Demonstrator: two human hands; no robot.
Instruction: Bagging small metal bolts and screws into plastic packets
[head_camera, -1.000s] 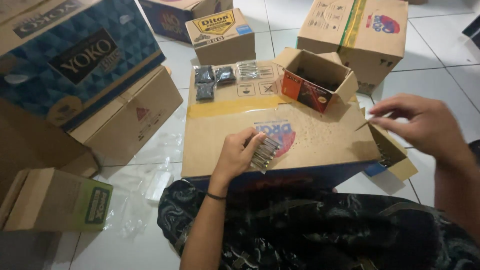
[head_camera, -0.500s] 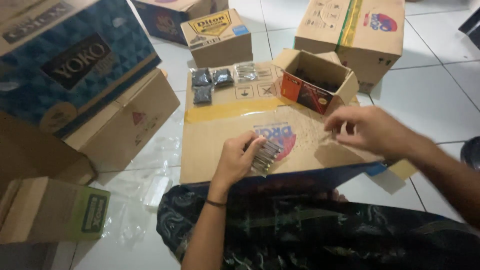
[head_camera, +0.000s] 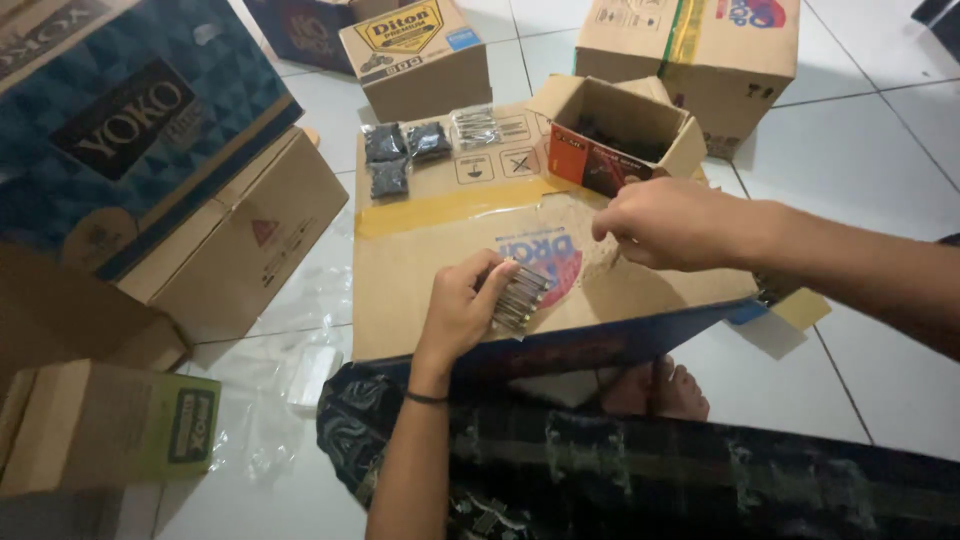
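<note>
I sit on a tiled floor with a large flat cardboard box (head_camera: 430, 250) in front of my legs. My left hand (head_camera: 462, 305) rests on its top and holds a clear small bag of metal screws (head_camera: 520, 297). My right hand (head_camera: 665, 222) hovers over the box top to the right of the bag, its fingers pinched together; what they hold is too small to tell. Just beyond it stands a small open cardboard box (head_camera: 615, 135) with a red side. Three small dark packets (head_camera: 400, 155) and a clear packet (head_camera: 475, 127) lie at the far end of the box top.
Big cardboard cartons stand at the left (head_camera: 130, 130), the back (head_camera: 415, 55) and the back right (head_camera: 700, 50). A small carton with a green label (head_camera: 110, 425) lies at the near left. Crumpled clear plastic (head_camera: 290, 385) lies on the white tiles.
My right hand has swung in from the far right to the middle of the box top, close to the bag. My left hand has kept its hold on the bag.
</note>
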